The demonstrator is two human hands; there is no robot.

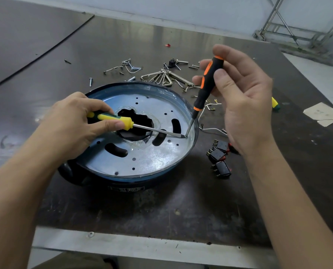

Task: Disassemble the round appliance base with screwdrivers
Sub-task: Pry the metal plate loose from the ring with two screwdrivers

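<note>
Loose screws [91, 81], a bunch of hex keys [161, 77] and bent wire clips lie on the dark table [161, 210] behind the work area. Three black rocker switches [219, 157] lie to the right of the base, near a thin white wire [210, 130]. The right hand partly hides a second yellow-green tool [275, 103].

The round appliance base [152, 160] sits at the table's centre. It shows a silver perforated plate with curved slots, a ragged central opening and a blue rim over a dark body.

The left hand [74, 123] grips the yellow-green screwdriver [111, 118], laid low across the opening. The right hand [239, 98] holds the black-orange screwdriver [206, 86] steeply between thumb and fingers. Both tips meet at the plate's right edge.
</note>
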